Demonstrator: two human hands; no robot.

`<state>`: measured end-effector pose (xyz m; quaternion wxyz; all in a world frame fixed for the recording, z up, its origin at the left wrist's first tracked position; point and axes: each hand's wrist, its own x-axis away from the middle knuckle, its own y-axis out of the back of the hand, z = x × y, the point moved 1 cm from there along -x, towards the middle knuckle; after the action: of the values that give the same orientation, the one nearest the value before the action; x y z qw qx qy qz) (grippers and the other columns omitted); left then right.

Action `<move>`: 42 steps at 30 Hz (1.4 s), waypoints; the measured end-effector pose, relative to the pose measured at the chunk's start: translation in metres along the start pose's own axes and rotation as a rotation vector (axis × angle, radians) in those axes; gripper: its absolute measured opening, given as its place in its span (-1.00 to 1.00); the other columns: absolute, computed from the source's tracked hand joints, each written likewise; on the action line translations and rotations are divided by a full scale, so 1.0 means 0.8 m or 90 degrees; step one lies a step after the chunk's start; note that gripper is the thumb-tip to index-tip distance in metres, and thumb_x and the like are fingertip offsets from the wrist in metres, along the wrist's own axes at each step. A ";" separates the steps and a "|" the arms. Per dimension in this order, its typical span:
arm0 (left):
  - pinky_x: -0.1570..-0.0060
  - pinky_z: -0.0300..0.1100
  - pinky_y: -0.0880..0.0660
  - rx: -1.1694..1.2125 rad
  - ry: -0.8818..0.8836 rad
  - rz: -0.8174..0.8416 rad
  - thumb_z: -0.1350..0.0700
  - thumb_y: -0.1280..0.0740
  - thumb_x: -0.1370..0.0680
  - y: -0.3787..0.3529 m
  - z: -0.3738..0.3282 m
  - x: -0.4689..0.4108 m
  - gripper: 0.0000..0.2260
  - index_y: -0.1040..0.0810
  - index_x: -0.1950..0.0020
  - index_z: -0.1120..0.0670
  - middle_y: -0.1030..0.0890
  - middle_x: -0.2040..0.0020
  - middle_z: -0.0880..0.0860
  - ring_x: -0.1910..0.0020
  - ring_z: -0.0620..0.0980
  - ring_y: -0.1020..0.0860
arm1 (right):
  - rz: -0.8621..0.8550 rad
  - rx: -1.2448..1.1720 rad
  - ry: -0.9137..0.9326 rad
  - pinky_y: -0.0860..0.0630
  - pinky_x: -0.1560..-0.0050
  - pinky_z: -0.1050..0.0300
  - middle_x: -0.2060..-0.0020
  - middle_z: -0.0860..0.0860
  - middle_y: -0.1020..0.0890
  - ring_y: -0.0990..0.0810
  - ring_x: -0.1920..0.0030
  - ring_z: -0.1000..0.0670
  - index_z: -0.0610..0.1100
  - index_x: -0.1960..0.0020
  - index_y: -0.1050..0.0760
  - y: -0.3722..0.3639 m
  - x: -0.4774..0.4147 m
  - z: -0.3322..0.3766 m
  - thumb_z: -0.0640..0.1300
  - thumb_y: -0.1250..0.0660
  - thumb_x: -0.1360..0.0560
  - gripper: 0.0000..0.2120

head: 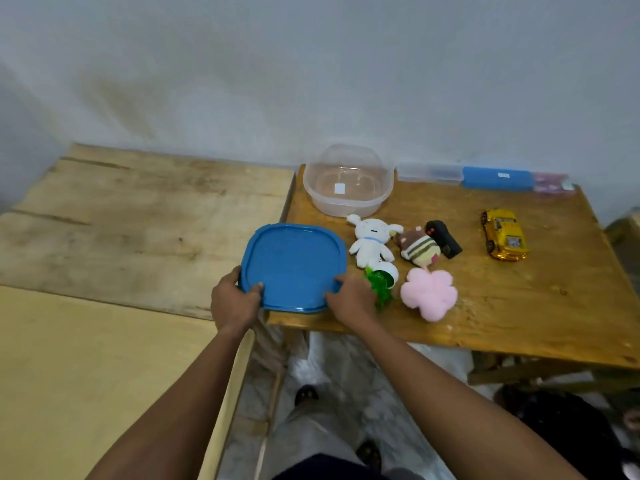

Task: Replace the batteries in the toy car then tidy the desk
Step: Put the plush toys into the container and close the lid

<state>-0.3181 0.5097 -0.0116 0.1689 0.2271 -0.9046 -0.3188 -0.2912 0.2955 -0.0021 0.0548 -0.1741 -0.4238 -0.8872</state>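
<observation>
One head-worn camera looks forward and down from close behind the left grip (235, 301) and right grip (351, 299). The worktop (519, 306) stretches beyond them.

A plain grey-white wall (311, 64) stands at the back, with darker smudges on the left. A brown wooden desk (519, 306) sits against it on the right. Just beside the desk, on the left, is a pale, rough wooden table (138, 220) (long dark cracks run along its planks). Nearer is a smooth yellow board (86, 375). The floor (329, 362) below is pale, like marble.
</observation>
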 end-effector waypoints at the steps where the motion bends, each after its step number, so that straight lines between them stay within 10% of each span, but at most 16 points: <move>1: -0.08 0.01 -0.54 -0.009 -0.008 0.020 0.08 -0.50 -0.49 -0.003 0.001 -0.001 -0.51 -0.53 -0.38 0.17 -0.65 -0.20 0.15 -0.12 0.21 -0.61 | 0.009 0.016 -0.004 -0.54 -0.13 0.03 -0.21 -0.12 -0.60 -0.56 -0.20 -0.12 -0.19 -0.32 -0.53 -0.003 0.001 0.002 -0.11 -0.39 -0.51 -0.60; 6: 0.01 0.10 -0.59 -0.090 -0.019 0.078 -0.06 -0.58 -0.34 -0.025 0.010 -0.022 -0.52 -0.52 -0.15 0.07 -0.63 -0.09 0.10 -0.06 0.20 -0.60 | 0.064 0.038 -0.027 -0.44 0.33 0.08 0.14 -0.11 -0.56 -0.59 0.09 -0.14 -0.19 0.12 -0.48 -0.022 -0.009 0.006 -0.18 -0.37 -0.48 -0.90; 14: -0.08 0.17 -0.51 -0.205 -0.001 0.131 -0.16 -0.51 -0.30 -0.055 0.015 -0.054 -0.36 -0.43 -0.26 0.09 -0.57 -0.15 0.15 -0.15 0.26 -0.53 | 0.070 0.041 -0.039 -0.51 0.27 0.06 0.04 -0.15 -0.61 -0.60 0.06 -0.13 -0.20 0.05 -0.54 -0.030 -0.027 0.013 -0.12 -0.40 -0.42 -0.83; 19: -0.24 0.28 -0.40 -0.169 -0.081 0.078 -0.12 -0.45 -0.39 -0.075 -0.015 -0.057 -0.33 -0.41 -0.45 0.07 -0.47 -0.37 0.18 -0.34 0.27 -0.41 | -0.026 -0.042 0.013 -0.52 -0.24 0.03 -0.29 -0.09 -0.59 -0.55 -0.27 -0.09 -0.15 -0.37 -0.51 0.005 -0.036 0.018 -0.07 -0.41 -0.49 -0.53; 33: -0.29 0.14 -0.43 -0.137 -0.218 0.294 -0.14 -0.46 -0.44 -0.202 -0.180 -0.031 -0.36 -0.42 -0.47 0.01 -0.48 -0.39 0.12 -0.36 0.18 -0.44 | -0.322 -0.172 -0.112 -0.56 0.12 0.09 0.16 0.09 -0.68 -0.62 0.08 0.01 0.04 0.04 -0.67 0.151 -0.077 -0.081 -0.05 -0.37 -0.48 -0.89; 42: -0.37 0.24 -0.34 -0.203 -0.033 0.241 -0.16 -0.46 -0.45 -0.263 -0.223 -0.018 -0.19 -0.16 -0.58 0.00 -0.38 -0.44 0.22 -0.42 0.28 -0.37 | -0.291 -0.022 -0.136 -0.57 -0.10 -0.01 -0.14 -0.04 -0.65 -0.57 -0.16 -0.10 0.01 -0.27 -0.58 0.199 -0.150 -0.169 -0.04 -0.43 -0.47 -0.63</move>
<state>-0.1620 0.2821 -0.0196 0.2360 0.0161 -0.8732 -0.4262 -0.1756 0.0841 -0.0066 -0.1951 -0.1678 -0.4402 -0.8602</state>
